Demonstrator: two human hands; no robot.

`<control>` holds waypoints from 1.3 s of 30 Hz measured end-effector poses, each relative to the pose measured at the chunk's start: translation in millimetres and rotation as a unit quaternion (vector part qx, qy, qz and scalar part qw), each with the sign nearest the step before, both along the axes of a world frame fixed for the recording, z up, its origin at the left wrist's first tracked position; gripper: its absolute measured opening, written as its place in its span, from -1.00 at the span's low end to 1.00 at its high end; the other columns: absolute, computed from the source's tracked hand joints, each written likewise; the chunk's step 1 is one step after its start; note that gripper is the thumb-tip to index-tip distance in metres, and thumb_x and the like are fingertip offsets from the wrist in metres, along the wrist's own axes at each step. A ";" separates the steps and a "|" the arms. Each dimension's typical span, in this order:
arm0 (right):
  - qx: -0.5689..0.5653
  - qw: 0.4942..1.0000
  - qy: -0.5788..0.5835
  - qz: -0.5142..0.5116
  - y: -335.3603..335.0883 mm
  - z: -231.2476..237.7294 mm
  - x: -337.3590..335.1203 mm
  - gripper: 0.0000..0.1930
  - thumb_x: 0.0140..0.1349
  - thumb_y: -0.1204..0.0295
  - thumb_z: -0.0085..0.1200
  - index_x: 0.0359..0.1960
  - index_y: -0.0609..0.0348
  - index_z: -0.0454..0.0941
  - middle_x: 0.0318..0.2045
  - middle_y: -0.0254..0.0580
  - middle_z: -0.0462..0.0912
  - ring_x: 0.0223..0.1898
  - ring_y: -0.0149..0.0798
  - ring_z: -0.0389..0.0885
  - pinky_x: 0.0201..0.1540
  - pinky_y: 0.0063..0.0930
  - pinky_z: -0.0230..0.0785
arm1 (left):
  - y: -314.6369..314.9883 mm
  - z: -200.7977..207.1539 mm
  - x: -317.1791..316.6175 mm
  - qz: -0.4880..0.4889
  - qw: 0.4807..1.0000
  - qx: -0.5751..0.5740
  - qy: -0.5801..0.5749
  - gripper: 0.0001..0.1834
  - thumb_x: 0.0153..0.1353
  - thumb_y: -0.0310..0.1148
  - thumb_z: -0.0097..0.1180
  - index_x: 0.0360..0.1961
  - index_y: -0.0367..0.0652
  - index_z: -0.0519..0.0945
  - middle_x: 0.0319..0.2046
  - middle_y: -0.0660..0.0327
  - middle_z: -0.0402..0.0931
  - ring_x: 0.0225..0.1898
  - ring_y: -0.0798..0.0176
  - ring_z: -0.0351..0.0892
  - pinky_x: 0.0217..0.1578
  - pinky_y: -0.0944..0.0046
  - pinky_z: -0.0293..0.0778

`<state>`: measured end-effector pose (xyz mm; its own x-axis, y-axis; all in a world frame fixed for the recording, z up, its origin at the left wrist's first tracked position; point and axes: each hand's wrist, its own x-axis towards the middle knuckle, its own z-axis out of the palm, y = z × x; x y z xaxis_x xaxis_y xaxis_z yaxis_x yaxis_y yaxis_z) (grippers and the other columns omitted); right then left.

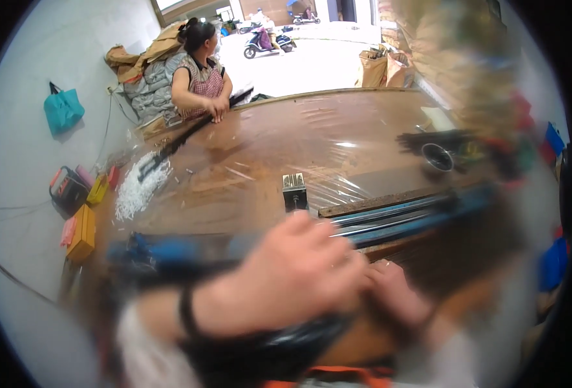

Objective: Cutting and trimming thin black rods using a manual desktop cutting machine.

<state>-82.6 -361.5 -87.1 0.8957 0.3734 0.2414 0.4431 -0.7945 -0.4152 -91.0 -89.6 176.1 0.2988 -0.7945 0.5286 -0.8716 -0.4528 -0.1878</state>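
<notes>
My left hand [299, 265], with a dark band at its wrist, reaches across the near edge of the table, blurred by motion. Its fingers are curled closed, and whatever they hold is hidden. Just beyond its knuckles stands a small metal block [294, 187] with a bright top and dark front. My right hand [397, 294] is lower and to the right, its fingers bent inward and partly covered by the left hand. What it grips cannot be made out. A blue fixture with steel rails [396, 220] runs along the table edge beyond my right hand. Glossy black material [286, 339] lies beneath my left forearm.
Across the film-covered table [266, 149], a co-worker [198, 81] handles long black strips [192, 132]. Small white pieces [140, 187] are heaped at the left. Dark strips and a round wire-like object [437, 157] lie at the right. Stacked sacks [160, 81] line the wall.
</notes>
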 end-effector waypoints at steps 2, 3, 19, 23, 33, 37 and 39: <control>-0.036 0.993 0.080 -0.080 1.4 -10.5 9.2 -0.90 0.08 0.49 0.26 -0.38 0.16 0.58 -0.35 -0.06 0.61 -0.28 0.00 0.60 -0.22 -0.20 0.48 | -22.9 21.4 -16.7 -0.048 0.997 -0.049 -0.046 -0.85 0.00 -0.28 0.20 -0.49 -0.06 0.50 -0.58 0.35 0.29 -0.46 0.31 0.37 -0.45 0.28 0.20; -0.056 0.983 0.122 -0.125 -1.5 -10.7 7.3 -0.90 0.07 0.50 0.27 -0.40 0.17 0.58 -0.36 -0.06 0.61 -0.29 0.00 0.60 -0.24 -0.21 0.47 | -28.7 34.3 -23.4 -0.059 0.993 -0.070 -0.081 -0.86 -0.04 -0.29 0.10 -0.57 -0.07 0.44 -0.56 0.31 0.33 -0.41 0.28 0.38 -0.42 0.25 0.22; 0.033 0.989 -0.117 0.085 -12.2 15.9 -18.4 -0.88 0.08 0.52 0.28 -0.40 0.21 0.57 -0.38 -0.06 0.59 -0.30 0.00 0.57 -0.23 -0.21 0.44 | 20.6 35.5 -28.9 0.026 0.994 -0.108 -0.022 -0.86 0.04 -0.34 0.26 -0.45 -0.10 0.54 -0.58 0.28 0.34 -0.47 0.21 0.44 -0.46 0.19 0.33; 0.070 0.992 -0.053 0.086 -6.3 29.4 11.4 -0.87 0.08 0.53 0.29 -0.40 0.22 0.56 -0.38 -0.06 0.58 -0.30 -0.01 0.56 -0.23 -0.21 0.44 | 28.0 -5.0 -42.5 0.023 0.988 -0.101 0.114 -0.84 0.05 -0.34 0.30 -0.41 -0.10 0.56 -0.59 0.29 0.32 -0.49 0.19 0.44 -0.48 0.18 0.33; 0.129 0.991 -0.009 0.043 -25.9 8.5 -0.7 -0.77 0.10 0.44 0.33 -0.40 0.19 0.46 -0.44 -0.12 0.48 -0.37 -0.07 0.46 -0.28 -0.27 0.34 | 86.7 -187.5 -55.2 0.191 0.911 0.179 0.317 -0.84 0.08 -0.53 0.06 -0.27 -0.25 0.56 -0.33 0.00 0.55 -0.19 -0.04 0.58 -0.15 0.03 0.51; 0.054 0.990 -0.087 0.100 -13.6 -9.4 4.6 -0.78 0.09 0.38 0.32 -0.29 0.13 0.55 -0.37 -0.14 0.54 -0.23 0.01 0.53 -0.17 -0.17 0.43 | 80.4 -173.1 -65.9 0.232 0.877 0.217 0.360 -0.79 0.11 -0.56 0.01 -0.18 -0.24 0.52 -0.27 -0.01 0.54 -0.18 -0.01 0.54 -0.14 0.01 0.47; 0.028 0.983 -0.129 0.130 -13.6 -6.7 4.3 -0.79 0.04 0.40 0.32 -0.32 0.12 0.55 -0.41 -0.22 0.52 -0.29 -0.06 0.52 -0.25 -0.23 0.45 | 78.8 -170.2 -64.1 0.239 0.878 0.225 0.349 -0.83 0.14 -0.57 -0.01 -0.23 -0.21 0.53 -0.33 0.00 0.54 -0.25 -0.01 0.56 -0.23 0.01 0.49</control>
